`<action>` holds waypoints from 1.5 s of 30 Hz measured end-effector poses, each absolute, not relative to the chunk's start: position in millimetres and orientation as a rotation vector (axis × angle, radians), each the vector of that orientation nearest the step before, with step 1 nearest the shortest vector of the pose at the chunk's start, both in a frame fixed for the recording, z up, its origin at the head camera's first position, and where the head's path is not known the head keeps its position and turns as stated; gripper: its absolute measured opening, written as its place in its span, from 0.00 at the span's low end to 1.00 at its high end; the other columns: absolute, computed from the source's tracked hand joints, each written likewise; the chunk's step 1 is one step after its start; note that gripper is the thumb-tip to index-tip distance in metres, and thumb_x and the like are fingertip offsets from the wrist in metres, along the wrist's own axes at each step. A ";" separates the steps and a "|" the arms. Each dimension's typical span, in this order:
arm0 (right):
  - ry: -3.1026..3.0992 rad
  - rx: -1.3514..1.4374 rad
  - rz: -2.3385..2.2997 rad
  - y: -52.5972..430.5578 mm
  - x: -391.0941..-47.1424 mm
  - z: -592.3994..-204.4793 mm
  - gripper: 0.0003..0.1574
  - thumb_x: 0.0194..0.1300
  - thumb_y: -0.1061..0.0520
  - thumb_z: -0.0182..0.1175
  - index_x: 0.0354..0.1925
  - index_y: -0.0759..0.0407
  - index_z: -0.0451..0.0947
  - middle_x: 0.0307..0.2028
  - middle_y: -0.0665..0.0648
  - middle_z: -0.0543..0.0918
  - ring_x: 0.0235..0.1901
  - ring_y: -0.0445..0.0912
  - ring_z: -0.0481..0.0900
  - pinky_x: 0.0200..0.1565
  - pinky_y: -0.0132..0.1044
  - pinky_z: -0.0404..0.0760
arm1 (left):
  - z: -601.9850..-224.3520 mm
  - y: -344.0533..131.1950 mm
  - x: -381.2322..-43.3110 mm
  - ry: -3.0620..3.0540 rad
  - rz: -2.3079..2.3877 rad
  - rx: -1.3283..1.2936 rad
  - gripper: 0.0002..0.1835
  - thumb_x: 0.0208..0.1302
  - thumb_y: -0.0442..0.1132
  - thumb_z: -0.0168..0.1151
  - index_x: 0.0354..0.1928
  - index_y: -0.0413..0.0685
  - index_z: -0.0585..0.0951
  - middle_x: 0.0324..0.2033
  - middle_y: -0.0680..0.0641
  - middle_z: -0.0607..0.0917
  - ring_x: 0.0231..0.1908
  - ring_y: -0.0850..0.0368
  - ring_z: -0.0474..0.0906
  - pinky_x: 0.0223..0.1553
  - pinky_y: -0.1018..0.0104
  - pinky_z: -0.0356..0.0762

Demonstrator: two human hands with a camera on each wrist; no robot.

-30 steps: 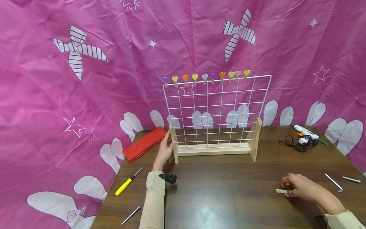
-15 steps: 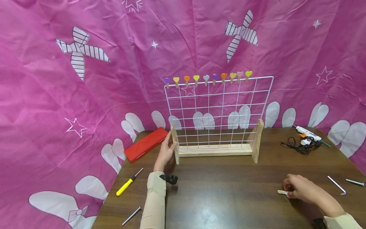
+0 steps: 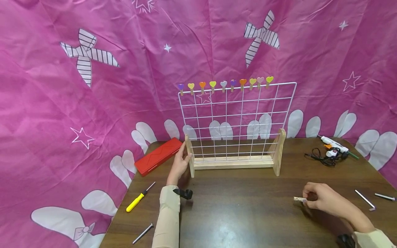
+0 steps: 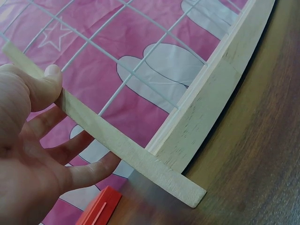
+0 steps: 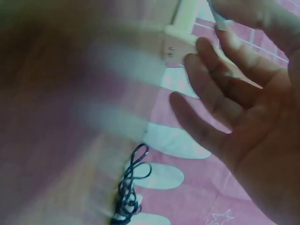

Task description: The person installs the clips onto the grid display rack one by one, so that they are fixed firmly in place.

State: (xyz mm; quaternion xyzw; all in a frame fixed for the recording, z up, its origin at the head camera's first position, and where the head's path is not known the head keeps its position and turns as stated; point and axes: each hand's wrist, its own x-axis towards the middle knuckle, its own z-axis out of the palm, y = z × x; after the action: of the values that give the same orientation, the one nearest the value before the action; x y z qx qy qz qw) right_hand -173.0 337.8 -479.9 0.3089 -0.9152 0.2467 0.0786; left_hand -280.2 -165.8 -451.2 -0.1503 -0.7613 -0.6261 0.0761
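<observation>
A white wire grid rack [image 3: 240, 117] with wooden feet stands upright at the middle back of the table. Heart-topped mini clothespins [image 3: 223, 85] in several colours sit in a row along its top wire. My left hand [image 3: 179, 165] holds the rack's left wooden upright [image 4: 117, 140]; in the left wrist view the thumb lies across its edge and the fingers are behind. My right hand [image 3: 325, 199], over the right of the table, pinches a small wooden clothespin [image 3: 299, 199] between thumb and forefinger. In the right wrist view, the other fingers are spread and the pinch is mostly cut off.
Left of the rack lies a red case [image 3: 159, 156]. A yellow screwdriver [image 3: 140, 197] and a bolt [image 3: 143, 234] are nearer on the left. At right are a hex key [image 3: 365, 199], another bolt [image 3: 385, 197] and a glue gun [image 3: 335, 144] with its black cord [image 3: 321, 159].
My right hand has moved slightly left and away from me, raising the clothespin off the table. The left hand keeps its place on the upright.
</observation>
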 end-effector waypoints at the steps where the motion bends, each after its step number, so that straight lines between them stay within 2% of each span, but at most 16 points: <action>1: -2.697 0.934 0.764 336.3 -173.5 -476.9 0.22 0.40 0.62 0.72 0.24 0.41 0.70 0.24 0.36 0.70 0.24 0.31 0.67 0.23 0.27 0.65 | -451.5 -165.8 -280.1 -2.286 -1.879 -0.447 0.36 0.63 0.22 0.49 0.71 0.39 0.49 0.63 0.31 0.62 0.61 0.38 0.62 0.57 0.48 0.64; 5: -2.616 0.953 0.918 329.4 -176.3 -458.6 0.19 0.44 0.65 0.71 0.26 0.44 0.73 0.26 0.38 0.75 0.26 0.34 0.74 0.27 0.27 0.72 | -451.8 -165.4 -280.0 -2.290 -1.887 -0.441 0.36 0.63 0.22 0.49 0.71 0.40 0.48 0.63 0.30 0.61 0.61 0.38 0.62 0.57 0.48 0.65; 12: -2.518 1.062 1.000 312.2 -187.9 -420.9 0.20 0.51 0.71 0.65 0.36 0.48 0.75 0.32 0.43 0.79 0.32 0.37 0.78 0.35 0.25 0.76 | -449.9 -166.1 -279.8 -2.281 -1.871 -0.451 0.35 0.63 0.22 0.49 0.70 0.35 0.49 0.61 0.28 0.63 0.60 0.38 0.63 0.58 0.48 0.63; 17: -2.426 1.166 0.819 296.0 -196.0 -383.6 0.25 0.48 0.76 0.62 0.38 0.51 0.74 0.36 0.44 0.78 0.35 0.35 0.76 0.37 0.23 0.73 | -449.1 -165.6 -279.8 -2.281 -1.874 -0.458 0.35 0.63 0.21 0.49 0.70 0.36 0.49 0.61 0.28 0.63 0.60 0.38 0.62 0.58 0.47 0.63; 20: -2.373 1.194 0.607 287.7 -202.1 -355.7 0.25 0.45 0.76 0.62 0.38 0.51 0.74 0.37 0.43 0.76 0.37 0.35 0.73 0.41 0.22 0.69 | -449.5 -165.7 -280.3 -2.278 -1.879 -0.465 0.36 0.63 0.21 0.49 0.70 0.37 0.49 0.61 0.28 0.63 0.60 0.37 0.63 0.57 0.47 0.64; 28: -2.232 1.227 0.298 273.8 -225.8 -264.4 0.21 0.41 0.77 0.58 0.34 0.58 0.75 0.34 0.48 0.76 0.35 0.40 0.71 0.38 0.31 0.69 | -450.5 -166.9 -278.9 -2.276 -1.882 -0.470 0.36 0.63 0.22 0.49 0.70 0.37 0.48 0.62 0.29 0.63 0.59 0.37 0.63 0.55 0.46 0.66; 34: -2.276 1.133 0.163 261.5 -244.2 -201.2 0.15 0.46 0.76 0.59 0.32 0.60 0.75 0.31 0.52 0.77 0.33 0.47 0.74 0.35 0.41 0.72 | -449.0 -166.9 -275.5 -2.306 -1.864 -0.452 0.36 0.63 0.22 0.50 0.70 0.38 0.49 0.62 0.29 0.63 0.59 0.37 0.63 0.55 0.46 0.66; 39: -2.357 0.980 0.023 250.6 -257.3 -167.9 0.11 0.50 0.73 0.56 0.31 0.62 0.77 0.29 0.57 0.78 0.33 0.55 0.75 0.32 0.52 0.73 | -448.2 -167.0 -275.4 -2.308 -1.861 -0.448 0.36 0.63 0.23 0.50 0.71 0.39 0.49 0.62 0.30 0.63 0.60 0.38 0.63 0.56 0.46 0.66; 45: -2.348 0.924 -0.068 242.8 -273.6 -146.8 0.10 0.50 0.73 0.52 0.28 0.64 0.76 0.29 0.61 0.78 0.34 0.59 0.73 0.30 0.55 0.71 | -449.0 -167.9 -276.3 -2.317 -1.856 -0.455 0.36 0.64 0.24 0.50 0.71 0.40 0.49 0.63 0.31 0.61 0.61 0.39 0.61 0.57 0.47 0.64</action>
State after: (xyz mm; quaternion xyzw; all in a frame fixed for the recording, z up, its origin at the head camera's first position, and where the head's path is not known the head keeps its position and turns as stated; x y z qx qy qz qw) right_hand -273.6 242.8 -146.8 0.3489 -0.8863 -0.0256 0.3036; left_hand -276.3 -167.9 -449.0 -0.1512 -0.7697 -0.6164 0.0690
